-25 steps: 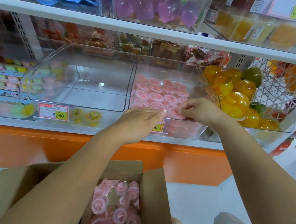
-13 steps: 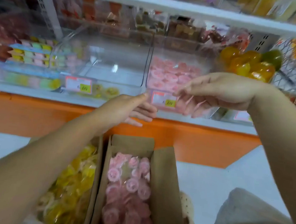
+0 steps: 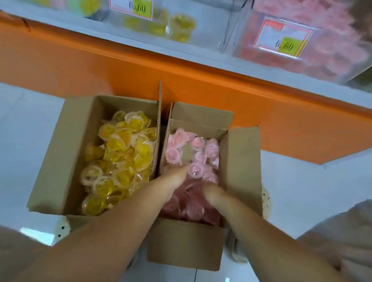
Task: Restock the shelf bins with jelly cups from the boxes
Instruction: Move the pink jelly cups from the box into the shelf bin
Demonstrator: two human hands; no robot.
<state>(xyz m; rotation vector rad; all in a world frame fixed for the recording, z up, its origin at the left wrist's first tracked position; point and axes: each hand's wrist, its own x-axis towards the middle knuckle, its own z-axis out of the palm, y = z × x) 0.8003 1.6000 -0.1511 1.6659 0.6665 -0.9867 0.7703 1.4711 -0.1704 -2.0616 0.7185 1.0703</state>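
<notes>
Floor (image 3: 7,145) holds pink box (image 3: 240,160). Left hand (image 3: 171,183) and right hand (image 3: 215,195) dig among its cups (image 3: 198,158); grip not discernible. Step: pickup. Next: close on handful, lift to pink bin (image 3: 330,29), 1 o'clock.

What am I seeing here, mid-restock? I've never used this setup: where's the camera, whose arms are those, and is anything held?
There is no machine: these are a person's bare arms, filmed by one camera worn on the head, looking down. Two open boxes stand on the floor below the shelf. The left box holds yellow cups, the right box pink cups. The left hand and right hand both reach into the pink cups. Their fingers are dug in among them, so I cannot tell whether either grips one. Above, the pink bin holds many cups, and the yellow bin beside it shows only a few.
</notes>
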